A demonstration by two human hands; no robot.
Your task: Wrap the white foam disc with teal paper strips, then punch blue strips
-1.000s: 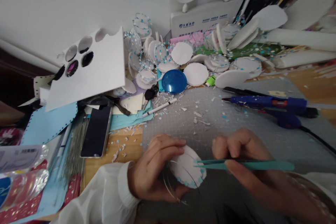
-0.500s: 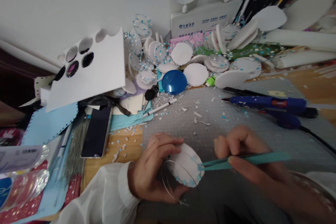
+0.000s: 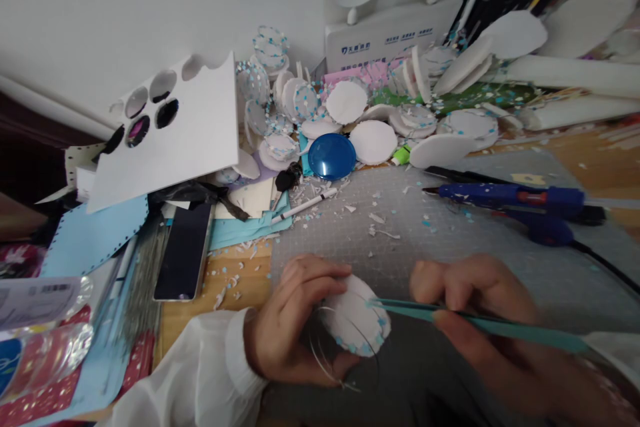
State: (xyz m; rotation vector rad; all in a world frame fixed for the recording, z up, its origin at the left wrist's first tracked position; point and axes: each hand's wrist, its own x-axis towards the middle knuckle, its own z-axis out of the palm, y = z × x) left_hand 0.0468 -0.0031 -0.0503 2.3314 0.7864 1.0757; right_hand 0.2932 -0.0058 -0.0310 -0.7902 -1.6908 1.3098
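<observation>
My left hand [image 3: 295, 323] grips a white foam disc [image 3: 357, 317] by its left side, fingers above and thumb below. Small light-blue pieces dot the disc's lower and right edge, and thin wire loops [image 3: 320, 353] hang around its left part. In my right hand [image 3: 475, 307] is a pair of teal tweezers [image 3: 510, 327], pinched between thumb and fingers. The tweezers' tips touch or hover just over the disc's upper right edge; I cannot tell which. Whether they hold a piece is too small to see.
A grey cutting mat [image 3: 400, 227] strewn with scraps lies beneath. Blue glue gun [image 3: 505, 197] with cord is at right. White foam discs [image 3: 373, 142], a blue round lid [image 3: 332, 156] and wire rings with blue bits pile up behind. A phone [image 3: 184, 250] lies left.
The tweezers' tips have shifted left and up, from the disc's right edge toward its upper right part. My right hand has tilted with them. My left hand and the disc stay nearly still.
</observation>
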